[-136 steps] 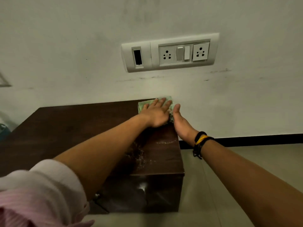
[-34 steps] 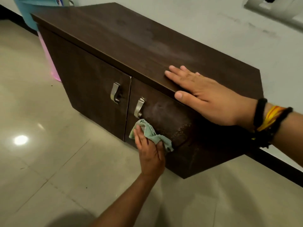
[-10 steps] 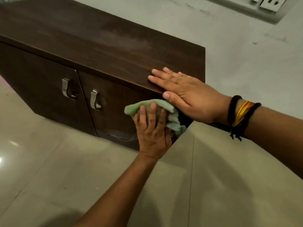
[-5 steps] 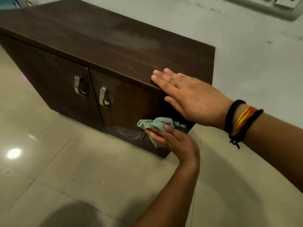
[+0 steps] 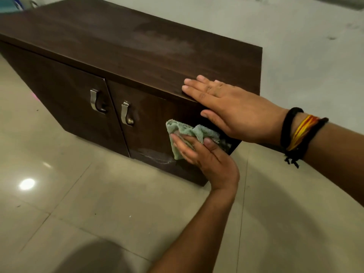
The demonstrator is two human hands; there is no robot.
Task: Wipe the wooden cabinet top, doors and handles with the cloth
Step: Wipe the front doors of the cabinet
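A low dark wooden cabinet [image 5: 126,44] stands against the wall, with two doors and a curved metal handle on each: the left handle [image 5: 95,101] and the right handle [image 5: 125,116]. My left hand [image 5: 204,154] presses a crumpled green cloth [image 5: 189,133] flat against the right door [image 5: 153,123], to the right of its handle. My right hand [image 5: 234,109] rests palm down on the front right edge of the cabinet top, fingers spread, with black and orange bands on the wrist. A pale dusty smear shows low on the right door.
Glossy beige floor tiles [image 5: 78,203] stretch in front of the cabinet. A grey-white wall [image 5: 305,56] runs behind and to the right. A blue object [image 5: 11,5] shows at the far left behind the cabinet.
My left hand has slid the cloth leftward and slightly up across the right door. One second ago it held the cloth near the door's top right. My right hand has stayed on the top edge.
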